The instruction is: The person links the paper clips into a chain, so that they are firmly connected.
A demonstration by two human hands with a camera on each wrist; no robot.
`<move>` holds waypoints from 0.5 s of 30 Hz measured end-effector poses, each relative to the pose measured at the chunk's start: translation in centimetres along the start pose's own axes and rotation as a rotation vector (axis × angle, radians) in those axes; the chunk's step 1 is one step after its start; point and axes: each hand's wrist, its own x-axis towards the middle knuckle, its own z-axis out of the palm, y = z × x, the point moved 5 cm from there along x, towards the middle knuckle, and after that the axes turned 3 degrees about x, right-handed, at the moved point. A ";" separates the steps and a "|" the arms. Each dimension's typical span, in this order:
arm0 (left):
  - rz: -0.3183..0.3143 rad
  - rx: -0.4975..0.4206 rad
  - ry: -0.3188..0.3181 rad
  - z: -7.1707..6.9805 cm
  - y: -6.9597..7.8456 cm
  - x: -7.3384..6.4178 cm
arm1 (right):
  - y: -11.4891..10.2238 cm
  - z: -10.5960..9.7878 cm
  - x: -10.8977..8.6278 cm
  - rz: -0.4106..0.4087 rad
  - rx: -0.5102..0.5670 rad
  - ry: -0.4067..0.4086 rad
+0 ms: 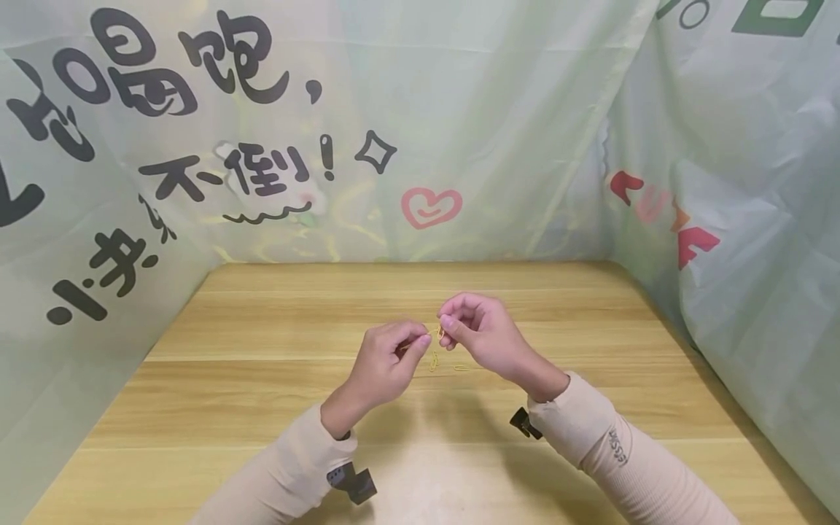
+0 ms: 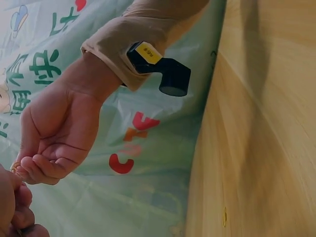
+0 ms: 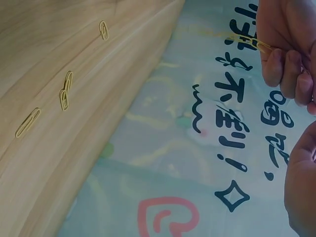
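Nearest, the left sleeve (image 1: pixel 275 467) and the right sleeve (image 1: pixel 636 456) come in from about 7 and 5 o'clock in the head view, a small black camera at each wrist.

Beyond them the left hand (image 1: pixel 383 364) holds a narrow pinch on a yellow paper clip (image 3: pixel 262 46), and a bit of yellow wire shows past its fingertips toward about 2 o'clock. The right hand (image 1: pixel 488 335), its thumb and fingers also closed to a narrow pinch, holds a second clip (image 1: pixel 440 335). That one sits at 9 o'clock from the right palm and at roughly 2 o'clock from the left hand, just beside the left fingertips.

The relation that counts seems to be between these two clips: the left wire slants from about 8 to 2, while the right clip stands nearer 12 to 6, so their long axes appear to cross. Whether they are already linked I cannot tell.

Past the hands, on the wooden tabletop (image 1: pixel 216 408), a pair of clips (image 1: pixel 434 361) shows at 6 o'clock from the meeting fingertips, end to end. A single clip (image 1: pixel 461 367) lies at 5 o'clock, long axis 9 to 3, nearer the right hand. The right wrist view adds another loose clip (image 3: pixel 103 30), at 1 o'clock from the pair there.

Farthest, a pale green printed curtain (image 1: pixel 426 87) hangs behind.
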 end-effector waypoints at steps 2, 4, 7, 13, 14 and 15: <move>0.017 0.015 0.001 0.0 0.0 0.0 | 0.0 0.1 -0.1 0.003 -0.007 -0.004; 0.029 0.034 0.001 0.1 0.0 -0.1 | -0.1 0.1 -0.2 0.003 -0.019 -0.005; 0.056 0.065 0.002 0.1 0.2 -0.2 | -0.2 0.1 -0.2 -0.010 -0.046 0.000; 0.126 0.135 0.027 0.3 0.4 -0.4 | 0.1 0.5 -0.4 -0.026 -0.065 -0.003; 0.141 0.146 0.033 0.3 0.4 -0.4 | 0.2 0.6 -0.5 -0.019 -0.063 -0.014; 0.152 0.155 0.039 0.3 0.4 -0.4 | 0.2 0.8 -0.5 -0.011 -0.062 -0.025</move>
